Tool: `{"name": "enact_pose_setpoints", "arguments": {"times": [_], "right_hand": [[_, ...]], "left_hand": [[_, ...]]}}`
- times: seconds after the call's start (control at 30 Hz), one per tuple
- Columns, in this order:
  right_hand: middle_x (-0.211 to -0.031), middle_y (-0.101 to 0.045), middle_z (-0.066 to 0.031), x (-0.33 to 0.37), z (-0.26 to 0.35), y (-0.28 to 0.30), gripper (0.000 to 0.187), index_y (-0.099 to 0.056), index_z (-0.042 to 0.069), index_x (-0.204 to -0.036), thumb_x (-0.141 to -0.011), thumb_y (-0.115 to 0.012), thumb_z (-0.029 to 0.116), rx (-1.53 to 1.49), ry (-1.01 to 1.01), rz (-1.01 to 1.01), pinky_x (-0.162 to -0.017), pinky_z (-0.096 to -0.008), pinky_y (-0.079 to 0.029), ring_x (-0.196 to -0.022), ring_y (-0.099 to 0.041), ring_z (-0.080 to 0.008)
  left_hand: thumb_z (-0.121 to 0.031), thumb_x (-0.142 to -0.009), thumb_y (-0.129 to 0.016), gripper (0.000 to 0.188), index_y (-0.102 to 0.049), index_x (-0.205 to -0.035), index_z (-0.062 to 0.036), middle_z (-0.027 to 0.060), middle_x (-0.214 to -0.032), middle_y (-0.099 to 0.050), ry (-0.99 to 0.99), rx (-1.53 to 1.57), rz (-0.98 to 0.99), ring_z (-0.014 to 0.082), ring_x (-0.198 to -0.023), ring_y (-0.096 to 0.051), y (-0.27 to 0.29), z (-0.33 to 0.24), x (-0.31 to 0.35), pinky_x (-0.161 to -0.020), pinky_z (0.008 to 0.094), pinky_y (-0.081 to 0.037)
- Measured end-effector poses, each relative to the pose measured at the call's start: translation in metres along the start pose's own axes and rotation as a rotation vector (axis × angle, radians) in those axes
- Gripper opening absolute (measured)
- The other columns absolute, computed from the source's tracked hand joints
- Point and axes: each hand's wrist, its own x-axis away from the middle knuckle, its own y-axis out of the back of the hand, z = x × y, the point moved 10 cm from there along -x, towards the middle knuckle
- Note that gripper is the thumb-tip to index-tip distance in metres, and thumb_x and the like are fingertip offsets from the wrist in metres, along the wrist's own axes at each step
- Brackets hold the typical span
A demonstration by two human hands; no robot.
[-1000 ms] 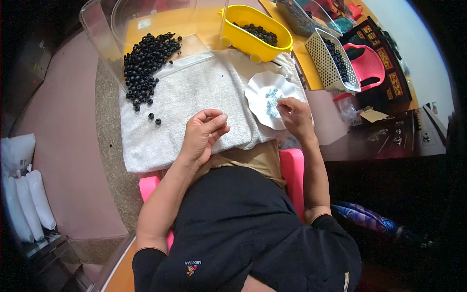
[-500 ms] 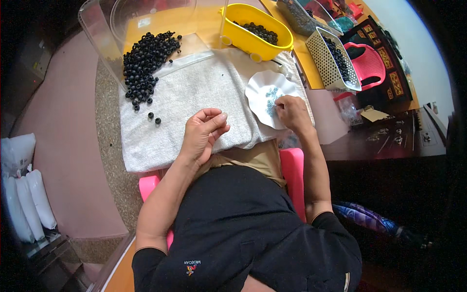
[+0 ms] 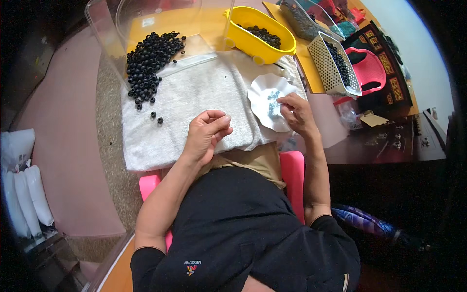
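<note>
My left hand (image 3: 208, 135) hangs over the front of the white towel (image 3: 194, 92), its thumb pressed to its fingertips. Whatever sits in that pinch is too small to make out. Over the right edge of a white wavy-rimmed dish (image 3: 256, 91), my right hand (image 3: 298, 113) has thumb and forefinger together. Small bluish clear pieces (image 3: 273, 101) lie scattered in the dish beside those fingertips. I cannot see what they hold. Left of my hands, a heap of black round beads (image 3: 146, 61) spills onto the towel, with two loose beads (image 3: 156, 117) near it.
A yellow tub (image 3: 238, 36) with dark beads stands at the back. To its right are a white perforated basket (image 3: 323, 73) and a clear bin (image 3: 299, 22). A clear plastic box (image 3: 104, 36) rises behind the heap. Pink chair arms (image 3: 293, 180) flank me.
My right hand has drawn slightly back and right from the pieces in the dish, its fingers more lifted. My left hand keeps its pinch; the view has shifted a little.
</note>
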Motion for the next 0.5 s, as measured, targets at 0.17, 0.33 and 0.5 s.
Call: {"name": "enact_pose_setpoints", "arguments": {"times": [0.17, 0.33, 0.5], "right_hand": [[-0.082, -0.063, -0.0058, -0.004, -0.002, -0.019, 0.013, -0.064, -0.003, -0.100, -0.087, -0.062, -0.002, -0.421, -0.222, 0.080, -0.071, -0.0273, -0.054, -0.078, -0.063, -0.0128], [-0.088, -0.066, -0.0081, -0.001, 0.031, -0.063, 0.011, -0.063, -0.005, -0.096, -0.086, -0.064, -0.004, -1.029, -0.385, 0.243, -0.073, -0.0307, -0.058, -0.080, -0.067, -0.0168], [-0.083, -0.067, -0.0081, -0.006, 0.065, -0.092, 0.011, -0.064, -0.005, -0.093, -0.083, -0.067, -0.004, -1.139, -0.380, 0.367, -0.072, -0.0289, -0.057, -0.077, -0.068, -0.0174]], "left_hand": [[-0.007, -0.085, -0.070, 0.014, -0.061, -0.095, -0.0048, 0.0039, -0.084, -0.064, 0.017, 0.010, 0.035, 0.0128, -0.076, -0.063, -0.002, 0.003, -0.002, -0.075, 0.0279, -0.057], [-0.008, -0.086, -0.070, 0.013, -0.062, -0.096, -0.0041, 0.0049, -0.085, -0.065, 0.045, -0.009, 0.062, 0.0134, -0.077, -0.065, -0.006, 0.004, 0.002, -0.076, 0.0280, -0.057], [-0.007, -0.088, -0.068, 0.013, -0.064, -0.100, -0.0026, 0.0091, -0.092, -0.068, 0.081, 0.017, 0.165, 0.0173, -0.085, -0.067, -0.018, 0.007, 0.006, -0.079, 0.0310, -0.058]]}}
